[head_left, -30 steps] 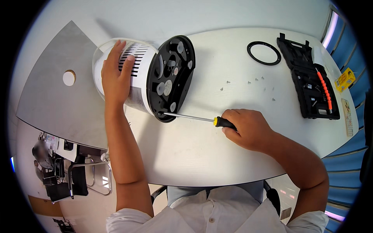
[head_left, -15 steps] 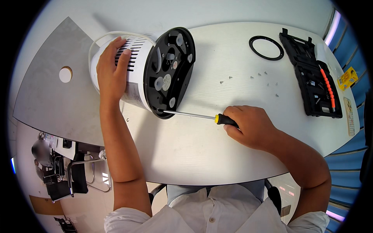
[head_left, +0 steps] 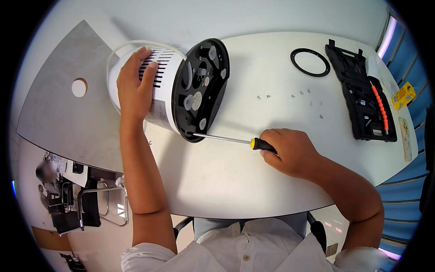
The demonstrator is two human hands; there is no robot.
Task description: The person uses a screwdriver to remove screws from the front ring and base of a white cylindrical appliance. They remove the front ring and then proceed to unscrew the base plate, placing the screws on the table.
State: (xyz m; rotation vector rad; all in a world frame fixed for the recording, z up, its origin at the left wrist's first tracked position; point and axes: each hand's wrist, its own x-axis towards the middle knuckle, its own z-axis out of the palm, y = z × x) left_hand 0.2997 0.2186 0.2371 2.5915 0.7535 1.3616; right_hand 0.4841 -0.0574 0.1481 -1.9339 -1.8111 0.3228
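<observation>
A white rounded appliance [head_left: 162, 93] with slotted vents lies on its side at the left of the table. Its black base [head_left: 209, 102] faces right, showing several pale suction-cup feet. My left hand [head_left: 136, 88] grips the housing from above, fingers wrapped over the vents. Closed around the black and yellow handle of a long screwdriver [head_left: 226, 138] is my right hand [head_left: 290, 152]. The steel shaft points left, its tip at the base's lower near edge; the tip itself is hidden in the dark plastic. Several small screws [head_left: 293, 96] are scattered on the table right of the appliance.
A black ring [head_left: 295, 65] lies at the far right, beside an open black tool case [head_left: 358, 118] with an orange flexible shaft [head_left: 379, 105]. A yellow box [head_left: 403, 95] sits beyond it. On the grey section at left is a round white disc [head_left: 79, 88].
The whole view has shifted slightly, so the table sits a little lower. The screwdriver tip stays at the same spot on the base, and both hands keep their grip.
</observation>
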